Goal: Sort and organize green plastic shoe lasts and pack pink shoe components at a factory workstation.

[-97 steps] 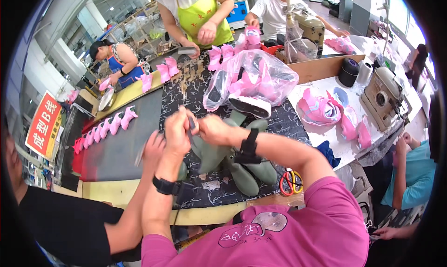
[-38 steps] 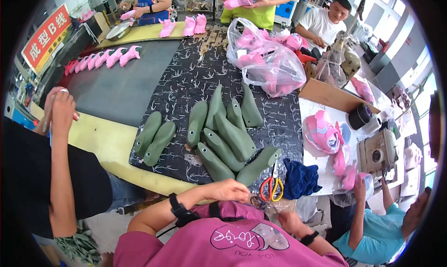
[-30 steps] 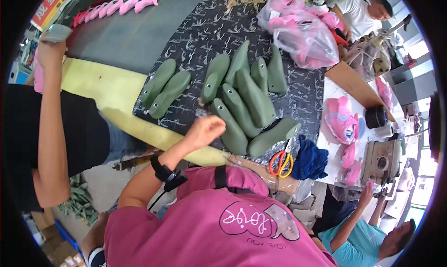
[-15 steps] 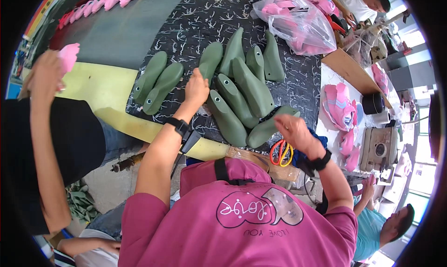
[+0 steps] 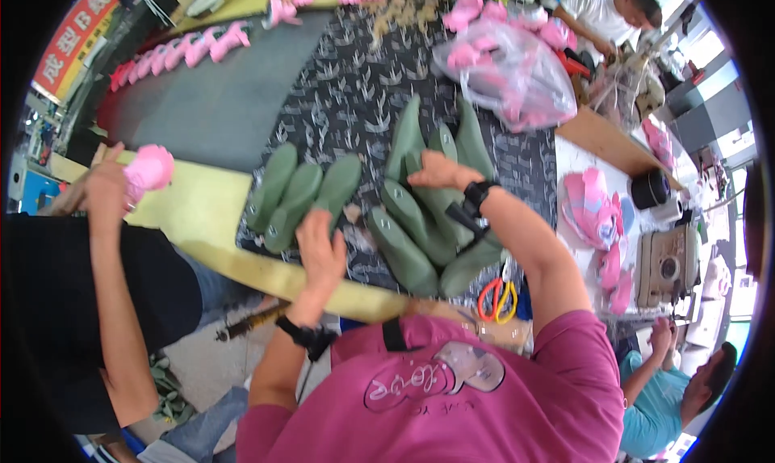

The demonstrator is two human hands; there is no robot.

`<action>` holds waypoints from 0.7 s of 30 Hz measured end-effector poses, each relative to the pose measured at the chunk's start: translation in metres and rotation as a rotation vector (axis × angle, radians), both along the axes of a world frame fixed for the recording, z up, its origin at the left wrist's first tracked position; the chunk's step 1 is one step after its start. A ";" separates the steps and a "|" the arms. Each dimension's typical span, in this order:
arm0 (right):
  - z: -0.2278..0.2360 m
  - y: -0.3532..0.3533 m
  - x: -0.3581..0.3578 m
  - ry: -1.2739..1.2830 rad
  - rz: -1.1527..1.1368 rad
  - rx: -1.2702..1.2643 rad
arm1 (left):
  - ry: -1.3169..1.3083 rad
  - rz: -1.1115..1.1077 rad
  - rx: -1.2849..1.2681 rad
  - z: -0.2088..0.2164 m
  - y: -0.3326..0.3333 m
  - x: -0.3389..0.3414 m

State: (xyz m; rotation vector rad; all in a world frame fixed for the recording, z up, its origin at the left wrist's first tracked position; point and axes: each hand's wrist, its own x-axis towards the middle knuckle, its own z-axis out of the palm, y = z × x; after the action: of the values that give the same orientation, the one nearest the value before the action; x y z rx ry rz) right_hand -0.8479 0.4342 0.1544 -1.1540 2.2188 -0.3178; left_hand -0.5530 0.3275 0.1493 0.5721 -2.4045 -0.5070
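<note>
- Two hands work among green shoe pieces lying on the patterned surface.
- Left hand rests open beside three of them.
- Right hand seemingly curls over the larger pile.

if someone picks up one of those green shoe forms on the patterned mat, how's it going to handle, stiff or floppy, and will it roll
Probably stiff: the green shoe forms keep a smooth, solid moulded shape where they lean on each other. Their rounded sides suggest one could rock or slide on the patterned mat. The right hand rests on the pile without denting it.
</note>
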 end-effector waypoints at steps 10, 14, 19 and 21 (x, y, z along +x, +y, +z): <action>0.148 0.025 0.093 -0.556 0.054 -0.767 | -0.015 -0.445 1.363 0.047 0.025 -0.063; 0.160 0.061 0.113 -0.568 -0.076 -0.726 | 0.022 -0.722 1.238 0.046 0.037 -0.070; 0.121 0.123 0.112 -0.970 -0.108 -0.697 | 0.244 -0.496 0.297 0.060 0.027 -0.083; 0.113 0.122 0.123 -1.469 -0.568 -0.764 | 0.161 -0.474 -0.005 0.052 0.002 -0.095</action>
State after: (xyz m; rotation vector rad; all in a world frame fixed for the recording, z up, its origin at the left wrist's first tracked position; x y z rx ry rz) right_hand -0.7251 0.5560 0.2678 -0.2251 0.9632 -1.6847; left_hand -0.6475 0.3290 0.2013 -0.0512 -2.3794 -0.7126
